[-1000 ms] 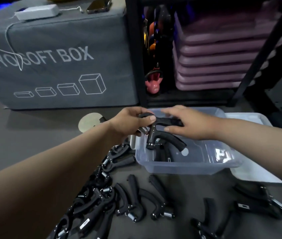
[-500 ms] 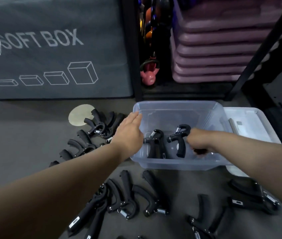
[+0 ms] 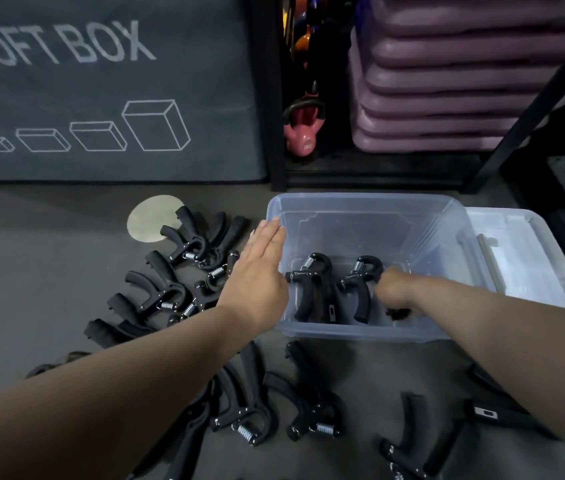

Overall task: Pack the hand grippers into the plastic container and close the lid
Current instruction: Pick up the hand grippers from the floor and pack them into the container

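Hand grippers (image 3: 312, 410) lie loose in a near row on the dark floor between the person's two forearms, coil springs toward the wearer and handles pointing away at the plastic container (image 3: 360, 332).

A second heap (image 3: 170, 282) spreads left of the container, just beside the left hand (image 3: 257, 275). That hand is held flat, fingers straight and together, gripping nothing, its fingertips at the container's left rim.

The right hand (image 3: 395, 292) reaches down inside the container near the front wall, wrist bent and fingers hidden. A dark scrap shows beneath it, and whether it holds anything cannot be told.

Just left of that hand, two packed grippers (image 3: 312, 289) sit side by side on the container's bottom, coils away from the wearer and handles toward the front wall, the reverse of the near row.

The left hand looks the better placed for the next pick, with the heap just to its side. The near row lies closer to the body than either hand, and each piece there would likely need turning end for end to match the packed pair.

With most grippers on the floor, packing appears barely begun. The lid (image 3: 533, 265) lies off, just beside the container's right wall.

Beyond are a pale floor disc (image 3: 153, 218), a grey soft box (image 3: 101, 98), a pink kettlebell (image 3: 303, 136) and stacked purple platforms (image 3: 447, 81).
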